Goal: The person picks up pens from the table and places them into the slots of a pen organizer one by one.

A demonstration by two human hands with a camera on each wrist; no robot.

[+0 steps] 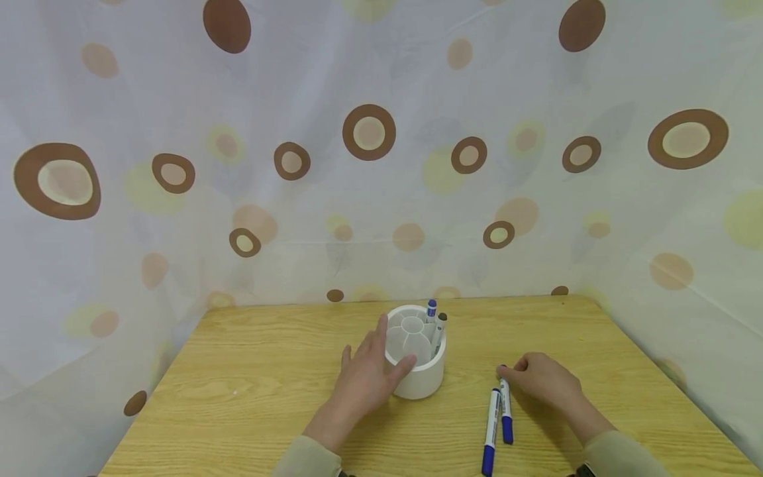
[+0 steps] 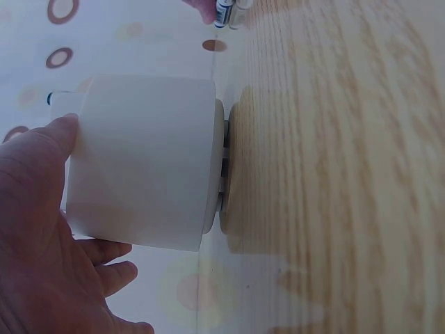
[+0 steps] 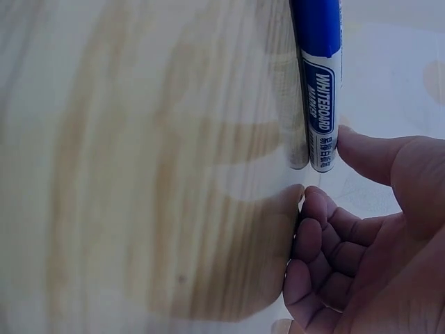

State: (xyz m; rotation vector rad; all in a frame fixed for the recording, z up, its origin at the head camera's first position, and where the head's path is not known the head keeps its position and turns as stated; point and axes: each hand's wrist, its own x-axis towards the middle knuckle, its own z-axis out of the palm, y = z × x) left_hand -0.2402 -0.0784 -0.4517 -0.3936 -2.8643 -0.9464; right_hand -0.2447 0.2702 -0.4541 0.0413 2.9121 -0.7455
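My left hand [image 1: 365, 381] grips the round white pen holder [image 1: 417, 383], its thumb at the near rim and fingers along the left side. Divided compartments show inside the holder. A blue-ended marker [image 1: 431, 310] and a dark-ended marker [image 1: 439, 331] stand in its right side. My right hand [image 1: 545, 381] is at the far end of a blue-capped whiteboard marker [image 1: 506, 404] lying on the table. In the right wrist view its thumb [image 3: 361, 154] touches that marker's side, while the other fingers [image 3: 306, 240] curl loosely beyond its end. Alongside lies another blue-capped marker [image 1: 491, 424].
The wood-grain table [image 1: 256, 377] carries the holder and the markers. A white curtain [image 1: 334, 79] with brown and yellow circles hangs behind it and along both sides.
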